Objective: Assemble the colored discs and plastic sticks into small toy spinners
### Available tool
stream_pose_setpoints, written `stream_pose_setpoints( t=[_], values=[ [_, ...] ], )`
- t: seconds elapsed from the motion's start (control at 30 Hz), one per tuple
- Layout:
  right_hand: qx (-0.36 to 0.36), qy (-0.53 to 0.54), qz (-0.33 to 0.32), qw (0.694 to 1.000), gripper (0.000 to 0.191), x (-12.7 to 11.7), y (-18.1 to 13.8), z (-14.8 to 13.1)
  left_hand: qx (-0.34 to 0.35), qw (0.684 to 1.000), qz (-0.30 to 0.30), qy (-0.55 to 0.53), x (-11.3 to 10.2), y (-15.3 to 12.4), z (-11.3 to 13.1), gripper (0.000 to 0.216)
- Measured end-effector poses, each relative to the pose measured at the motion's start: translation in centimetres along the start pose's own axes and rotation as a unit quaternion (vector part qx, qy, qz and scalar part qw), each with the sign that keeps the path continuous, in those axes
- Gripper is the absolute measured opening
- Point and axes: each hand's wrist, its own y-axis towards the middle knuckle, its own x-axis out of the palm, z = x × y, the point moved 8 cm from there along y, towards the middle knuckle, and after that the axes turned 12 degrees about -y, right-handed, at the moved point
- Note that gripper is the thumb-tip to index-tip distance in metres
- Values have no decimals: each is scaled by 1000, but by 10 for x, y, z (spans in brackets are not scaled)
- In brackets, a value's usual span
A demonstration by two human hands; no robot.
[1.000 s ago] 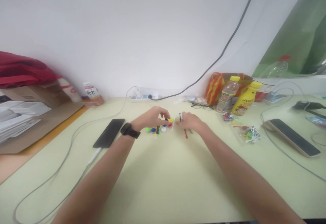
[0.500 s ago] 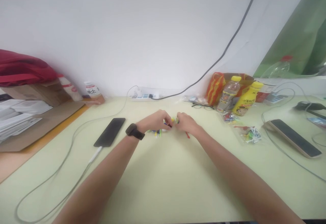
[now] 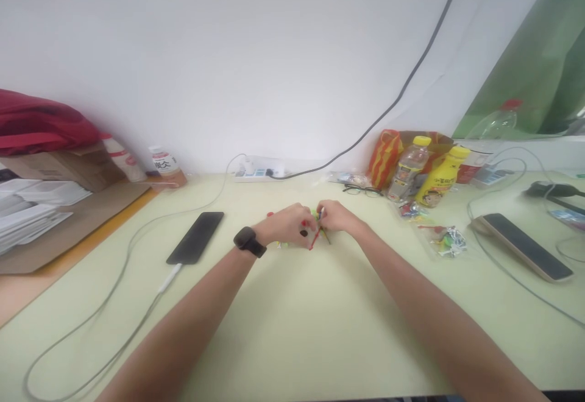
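As two bare hands meet over a pale green tabletop (image 3: pixel 292 335), a cluster of small coloured pieces lies around and between their fingertips. The left hand (image 3: pixel 292 224), a black watch (image 3: pixel 249 241) on its wrist, has its fingers curled inward; a red piece (image 3: pixel 304 223) and a black piece (image 3: pixel 303 232) show against them, and the grip appears closed on the black one. The right hand (image 3: pixel 334 216) faces it with fingertips drawn to a narrow pinch. Just below that pinch a red stick (image 3: pixel 314 241) and a dark stick (image 3: pixel 326 237) slant toward the table's near edge; whether the fingers clasp either, or merely touch them, cannot be told. Beyond the left hand sits a red cap-like piece (image 3: pixel 270 214), and pale yellow bits (image 3: pixel 281 245) peek out beneath its wrist side.

Handling parts this slight would seem to call for light fingertip pressure, one piece to a pinch, since a full fist hides what it holds. Resting both wrists low, near the surface, should steady the fingers and shorten any drop. With the sticks crowded close together, spreading them apart would likely guard against snagging a neighbour. A black phone (image 3: pixel 195 237) lies well to the left, clear of the work; folded glasses (image 3: pixel 362 190) rest farther back, to the right.
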Motion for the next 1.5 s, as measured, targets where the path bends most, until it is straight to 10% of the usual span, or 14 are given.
stream_pose_setpoints(
  t=[1.5],
  values=[
    [-98, 52, 110, 988, 10, -11, 19, 41, 50, 998, 13, 43, 24, 4, 11, 36]
  ],
)
